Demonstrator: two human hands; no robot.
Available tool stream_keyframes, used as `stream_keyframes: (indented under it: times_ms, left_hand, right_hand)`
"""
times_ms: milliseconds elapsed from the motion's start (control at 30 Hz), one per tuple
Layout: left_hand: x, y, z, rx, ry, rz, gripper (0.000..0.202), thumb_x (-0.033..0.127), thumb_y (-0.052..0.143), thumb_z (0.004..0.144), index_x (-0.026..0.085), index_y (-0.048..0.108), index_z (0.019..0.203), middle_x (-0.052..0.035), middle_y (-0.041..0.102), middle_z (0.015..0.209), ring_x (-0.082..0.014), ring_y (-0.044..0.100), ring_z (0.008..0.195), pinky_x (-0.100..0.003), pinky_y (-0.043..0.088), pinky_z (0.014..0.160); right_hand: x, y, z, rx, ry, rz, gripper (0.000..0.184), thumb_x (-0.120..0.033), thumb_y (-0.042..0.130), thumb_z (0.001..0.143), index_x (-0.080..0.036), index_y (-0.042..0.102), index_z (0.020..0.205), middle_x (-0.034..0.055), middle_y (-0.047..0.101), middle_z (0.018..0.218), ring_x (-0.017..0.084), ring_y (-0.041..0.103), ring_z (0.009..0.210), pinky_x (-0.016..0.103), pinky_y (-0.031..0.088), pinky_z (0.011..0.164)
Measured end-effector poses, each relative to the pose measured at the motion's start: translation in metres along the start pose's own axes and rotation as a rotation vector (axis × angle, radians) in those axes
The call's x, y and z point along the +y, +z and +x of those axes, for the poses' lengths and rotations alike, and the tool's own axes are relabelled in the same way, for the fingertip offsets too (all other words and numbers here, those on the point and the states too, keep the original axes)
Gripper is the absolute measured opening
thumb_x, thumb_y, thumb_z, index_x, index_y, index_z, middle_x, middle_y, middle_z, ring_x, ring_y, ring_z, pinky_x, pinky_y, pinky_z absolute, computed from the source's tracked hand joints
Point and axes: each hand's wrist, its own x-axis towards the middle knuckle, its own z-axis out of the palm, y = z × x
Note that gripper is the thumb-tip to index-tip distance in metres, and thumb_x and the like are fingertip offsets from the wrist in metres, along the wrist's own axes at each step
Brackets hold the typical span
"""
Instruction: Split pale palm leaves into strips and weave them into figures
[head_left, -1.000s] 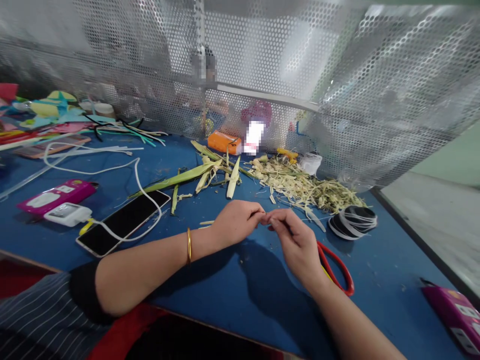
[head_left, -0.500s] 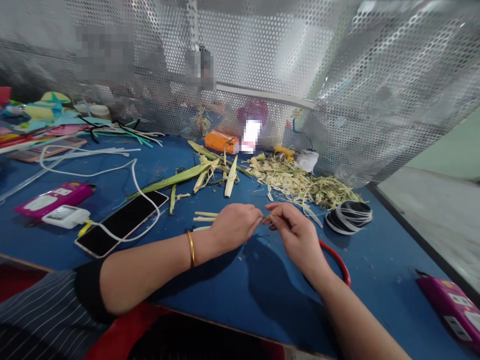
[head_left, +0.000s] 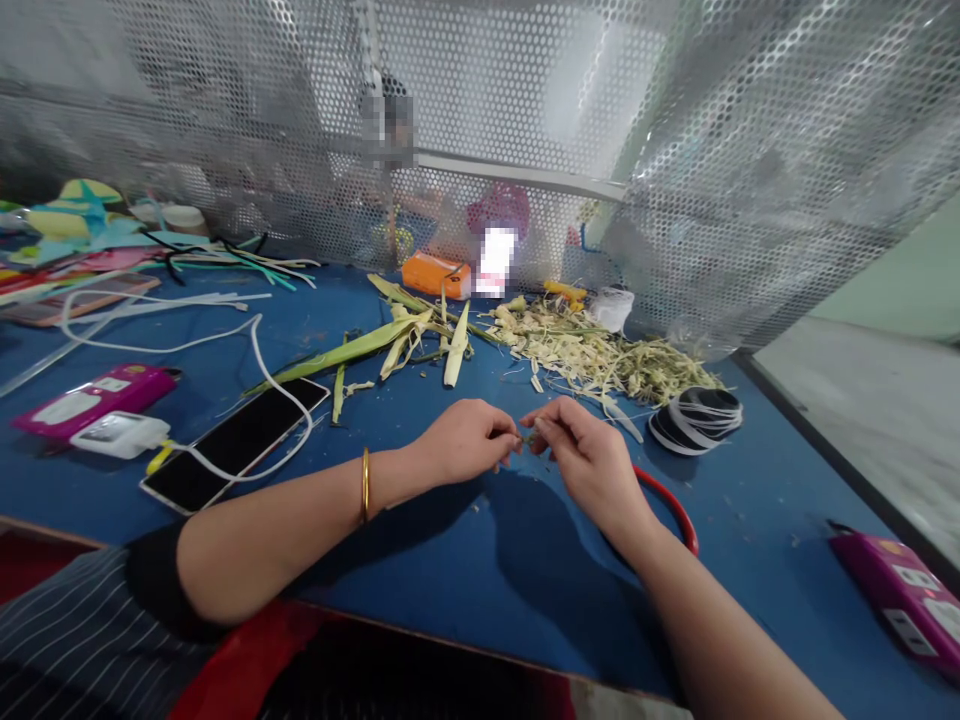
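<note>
My left hand [head_left: 472, 440], wearing a gold bangle [head_left: 365, 485], is closed in a pinch above the blue table. Facing it, my right hand [head_left: 585, 455] is pinched too, thumb against fingers. The fingertips of both hands nearly meet. Between them shows a tiny greenish-brown bit, too small to name. Behind the hands lie green and pale plant leaves [head_left: 360, 345] and a heap of pale shredded peelings [head_left: 570, 345]. A red curved band or tube [head_left: 671, 500] shows beside my right wrist, partly hidden by it.
A black phone [head_left: 240, 440], a white cable and a purple box [head_left: 97, 398] lie left. A black-and-white coil [head_left: 696, 420] stands right, with another purple box [head_left: 900, 590] near the edge. An orange packet [head_left: 435, 273] sits by the perforated metal screen [head_left: 510, 110].
My left hand has moved slightly left and its fingers have loosened a little. Pale strips seen beside it before no longer show. The view has shifted slightly.
</note>
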Motion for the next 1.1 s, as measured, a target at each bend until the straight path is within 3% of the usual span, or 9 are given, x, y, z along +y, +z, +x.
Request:
stream_keyframes:
  times_ms: [167,267,367,467,567,667,767,833,1100]
  left_hand:
    - [0.000,-0.003,-0.002,0.006,0.157,0.197,0.019,0.018,0.053,0.084,0.016,0.071,0.081,-0.0024,0.068,0.070,-0.0155,0.061,0.070,-0.025,0.039,0.065]
    - [0.002,-0.008,-0.002,-0.125,0.224,0.059,0.019,0.012,0.051,0.082,0.017,0.069,0.079,0.0000,0.065,0.067,-0.0123,0.058,0.064,-0.023,0.039,0.064]
    - [0.004,-0.013,-0.002,-0.182,0.098,-0.267,0.018,0.019,0.050,0.086,0.016,0.067,0.079,0.0023,0.059,0.063,-0.0086,0.052,0.052,-0.021,0.040,0.056]
    - [0.007,-0.013,-0.002,-0.078,-0.095,-0.560,0.018,0.024,0.052,0.086,0.015,0.064,0.077,0.0029,0.054,0.061,-0.0080,0.047,0.049,-0.021,0.039,0.048]
    - [0.006,-0.010,0.000,0.033,-0.272,-0.807,0.018,0.025,0.053,0.086,0.015,0.062,0.074,0.0034,0.051,0.059,-0.0074,0.044,0.047,-0.021,0.039,0.046]
    - [0.002,-0.006,0.003,0.053,-0.374,-0.995,0.015,0.025,0.056,0.084,0.014,0.062,0.075,0.0037,0.050,0.059,-0.0072,0.044,0.048,-0.021,0.040,0.046]
    - [0.000,0.000,0.004,0.018,-0.409,-1.071,0.014,0.020,0.056,0.082,0.014,0.060,0.071,0.0033,0.050,0.058,-0.0077,0.045,0.047,-0.022,0.042,0.045]
    - [-0.001,0.005,0.005,0.013,-0.424,-1.060,0.017,0.016,0.053,0.081,0.014,0.057,0.064,0.0029,0.050,0.057,-0.0079,0.045,0.047,-0.022,0.043,0.045]
    - [-0.006,0.015,0.008,0.071,-0.374,-0.957,0.021,0.014,0.052,0.081,0.014,0.057,0.061,0.0034,0.048,0.052,-0.0077,0.044,0.046,-0.022,0.043,0.046]
  right_hand:
    - [0.005,-0.007,0.007,0.109,-0.097,-0.146,0.015,-0.026,0.053,0.087,-0.021,0.061,0.075,0.0021,0.062,0.076,0.015,0.053,0.068,0.027,0.038,0.064]
    - [0.012,-0.012,0.014,0.024,-0.019,-0.030,0.016,-0.029,0.058,0.082,-0.020,0.060,0.069,-0.0010,0.055,0.063,0.013,0.046,0.060,0.026,0.034,0.058]
    - [0.019,-0.013,0.019,-0.092,0.168,0.247,0.018,-0.034,0.063,0.074,-0.019,0.060,0.064,-0.0027,0.052,0.056,0.012,0.043,0.055,0.025,0.033,0.054]
    - [0.020,-0.007,0.020,-0.131,0.233,0.416,0.018,-0.035,0.064,0.073,-0.018,0.063,0.067,-0.0007,0.058,0.061,0.013,0.048,0.057,0.026,0.037,0.057]
    - [0.017,0.003,0.015,-0.080,0.140,0.372,0.019,-0.035,0.060,0.080,-0.019,0.062,0.069,0.0001,0.059,0.063,0.014,0.053,0.061,0.027,0.041,0.061]
    - [0.012,0.012,0.007,0.062,-0.068,0.172,0.018,-0.028,0.054,0.088,-0.020,0.061,0.073,0.0014,0.060,0.071,0.016,0.056,0.067,0.028,0.043,0.064]
    - [0.009,0.016,0.001,0.175,-0.269,-0.016,0.017,-0.021,0.050,0.092,-0.021,0.061,0.079,0.0049,0.063,0.087,0.017,0.060,0.082,0.029,0.046,0.076]
    - [0.008,0.016,-0.001,0.196,-0.327,-0.058,0.017,-0.018,0.048,0.093,-0.022,0.060,0.081,0.0066,0.064,0.096,0.018,0.061,0.093,0.030,0.046,0.083]
    - [0.010,0.017,0.002,0.020,-0.216,0.015,0.020,-0.020,0.043,0.095,-0.022,0.053,0.078,0.0032,0.061,0.082,0.016,0.056,0.074,0.029,0.044,0.070]
